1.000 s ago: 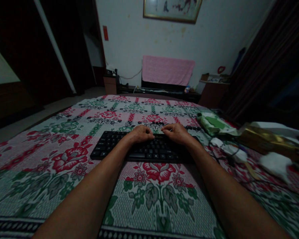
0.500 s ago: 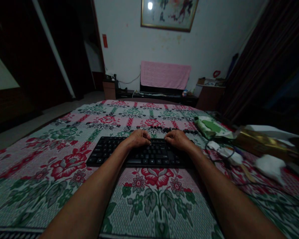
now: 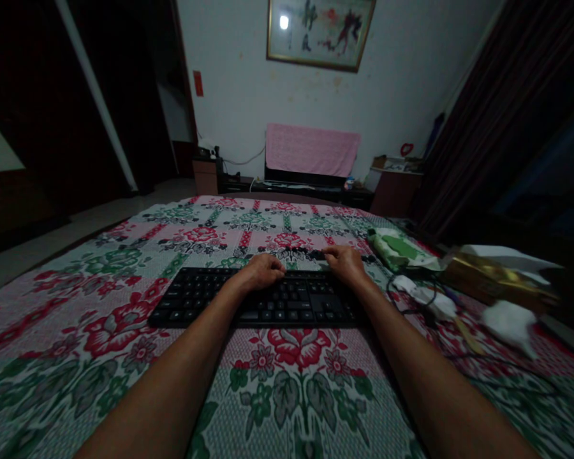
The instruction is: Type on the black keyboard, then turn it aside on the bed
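A black keyboard lies flat on a bedspread with red and green flowers. My left hand rests on the upper middle keys with its fingers curled down. My right hand sits at the keyboard's far right edge, fingers curled and pinched together; what they hold is hidden. A row of small dark pieces lies on the spread just behind the keyboard, between and beyond the two hands.
Right of the keyboard lie a green and white packet, a white cable bundle, a gold box and crumpled white tissue. A pink cloth covers a low stand at the far wall.
The view has tilted up a little and the keyboard sits lower in frame. My right hand has moved away from my left hand to the keyboard's far right edge.
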Available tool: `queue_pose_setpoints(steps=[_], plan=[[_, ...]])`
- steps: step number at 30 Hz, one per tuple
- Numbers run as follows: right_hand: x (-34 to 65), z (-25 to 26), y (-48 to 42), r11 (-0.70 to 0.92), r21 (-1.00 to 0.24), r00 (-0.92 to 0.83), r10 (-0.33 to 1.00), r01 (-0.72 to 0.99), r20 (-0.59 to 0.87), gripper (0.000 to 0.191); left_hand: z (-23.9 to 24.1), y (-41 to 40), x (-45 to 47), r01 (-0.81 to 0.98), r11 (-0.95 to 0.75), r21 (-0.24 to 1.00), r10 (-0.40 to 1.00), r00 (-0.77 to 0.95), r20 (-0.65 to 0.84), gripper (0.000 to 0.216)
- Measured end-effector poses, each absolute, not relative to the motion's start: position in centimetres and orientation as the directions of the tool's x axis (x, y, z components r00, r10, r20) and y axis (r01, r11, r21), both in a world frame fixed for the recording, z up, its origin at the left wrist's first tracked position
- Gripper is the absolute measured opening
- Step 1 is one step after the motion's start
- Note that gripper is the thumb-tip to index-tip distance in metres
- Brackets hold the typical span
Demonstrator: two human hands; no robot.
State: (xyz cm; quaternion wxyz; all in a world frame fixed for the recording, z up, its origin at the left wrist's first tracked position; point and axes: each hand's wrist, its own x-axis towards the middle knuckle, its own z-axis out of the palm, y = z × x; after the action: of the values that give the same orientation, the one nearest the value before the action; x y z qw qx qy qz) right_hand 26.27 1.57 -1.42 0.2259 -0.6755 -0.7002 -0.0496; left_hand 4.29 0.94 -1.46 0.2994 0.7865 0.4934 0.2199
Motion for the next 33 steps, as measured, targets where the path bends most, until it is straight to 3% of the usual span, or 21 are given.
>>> queue_pose_setpoints(steps=[4,11,21,33], plan=[[25.8,-1.3,2.6,-0.001,-0.165,0.063,0.927,0.986,0.371,0.028,-1.8,1.2,4.0,0.619,-0.328,0.714,0.909,0.413,0.060,0.023],[24.8,-1.9,4.0,-0.142,-0.166,0.184,0.944,0.976,0.274,0.031,-1.7,1.9,3.7,0.529,-0.220,0.820,0.954,0.291,0.069,0.024],[24.1,-2.4,4.8,-0.181,-0.143,0.211,0.950,0.973,0.232,0.043,-1.5,2.0,3.6,0.480,-0.183,0.858,0.963,0.261,0.060,0.025],[24.0,-2.5,4.9,-0.183,-0.171,0.223,0.941,0.968,0.254,0.029,-1.0,1.6,3.7,0.517,-0.169,0.839,0.969,0.243,0.045,0.025]])
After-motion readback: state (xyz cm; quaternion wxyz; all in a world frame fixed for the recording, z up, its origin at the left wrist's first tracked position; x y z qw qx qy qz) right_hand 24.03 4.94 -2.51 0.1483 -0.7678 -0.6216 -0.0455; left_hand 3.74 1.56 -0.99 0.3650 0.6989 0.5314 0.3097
